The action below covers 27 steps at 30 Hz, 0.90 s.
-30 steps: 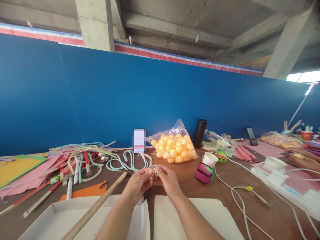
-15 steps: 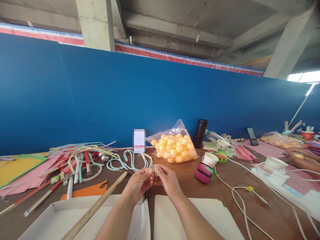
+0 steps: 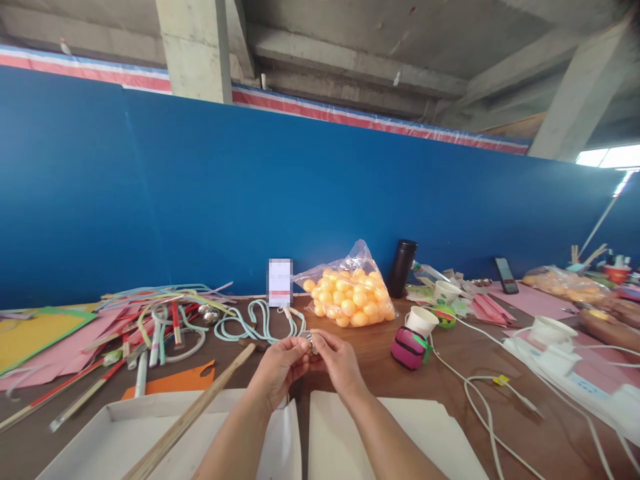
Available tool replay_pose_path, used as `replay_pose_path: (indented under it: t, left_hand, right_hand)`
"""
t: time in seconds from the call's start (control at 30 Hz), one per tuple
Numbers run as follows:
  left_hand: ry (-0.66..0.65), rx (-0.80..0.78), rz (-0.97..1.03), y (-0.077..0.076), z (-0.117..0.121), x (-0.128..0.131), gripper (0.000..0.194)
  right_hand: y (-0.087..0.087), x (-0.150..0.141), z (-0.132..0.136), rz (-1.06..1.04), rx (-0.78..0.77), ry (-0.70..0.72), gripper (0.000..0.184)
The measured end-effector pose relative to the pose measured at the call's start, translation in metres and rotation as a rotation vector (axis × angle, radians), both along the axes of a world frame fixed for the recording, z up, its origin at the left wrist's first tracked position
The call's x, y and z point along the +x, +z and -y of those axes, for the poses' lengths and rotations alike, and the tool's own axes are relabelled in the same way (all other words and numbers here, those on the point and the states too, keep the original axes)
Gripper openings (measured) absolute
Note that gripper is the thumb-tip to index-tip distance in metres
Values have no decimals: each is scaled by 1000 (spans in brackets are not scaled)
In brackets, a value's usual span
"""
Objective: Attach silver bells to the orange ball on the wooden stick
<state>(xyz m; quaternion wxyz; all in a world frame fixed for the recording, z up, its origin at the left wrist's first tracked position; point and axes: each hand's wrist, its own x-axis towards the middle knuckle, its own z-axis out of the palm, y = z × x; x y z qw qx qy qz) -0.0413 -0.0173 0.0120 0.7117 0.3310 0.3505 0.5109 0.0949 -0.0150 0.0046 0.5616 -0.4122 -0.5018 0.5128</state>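
My left hand [image 3: 283, 367] and my right hand [image 3: 337, 361] meet at the centre, fingertips pinched together. Between them is a small shiny metal piece [image 3: 312, 345], mostly covered by the fingers, so its exact kind is hidden. Just beyond my hands lies a pale blue cord [image 3: 250, 327] in loops, attached to a white badge card [image 3: 281, 283] that leans against the blue wall. Below my wrists are a shallow white box [image 3: 125, 420] and a cream card sheet [image 3: 400, 427]. A hammer with a long wooden handle [image 3: 195, 413] rests across the box.
A clear bag of orange balls [image 3: 350, 300] stands behind my hands, beside a black bottle [image 3: 402, 268]. Rightward are a purple pouch [image 3: 407, 348], paper cups [image 3: 421, 320], white cables [image 3: 480, 400] and another person's hand [image 3: 605, 323]. Tubes and sticks [image 3: 160, 327] clutter the left.
Both my hands stay pinched on the small metal piece, almost unmoved. The whole view has shifted very slightly. The other person's hands at the far right have moved a little.
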Motion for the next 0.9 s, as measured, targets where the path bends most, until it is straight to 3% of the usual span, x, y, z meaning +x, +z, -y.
replay_pose_path:
  t: [0.3, 0.6, 0.9]
  left_hand:
    - [6, 41, -67, 1, 3, 2, 27]
    - [9, 92, -114, 0, 1, 4, 28]
    - [41, 91, -131, -4, -1, 6, 32]
  right_hand:
    - [4, 0, 2, 27, 21, 31, 39]
    - [-6, 4, -2, 158, 66, -4, 37]
    - [-4, 4, -1, 171, 40, -1, 47]
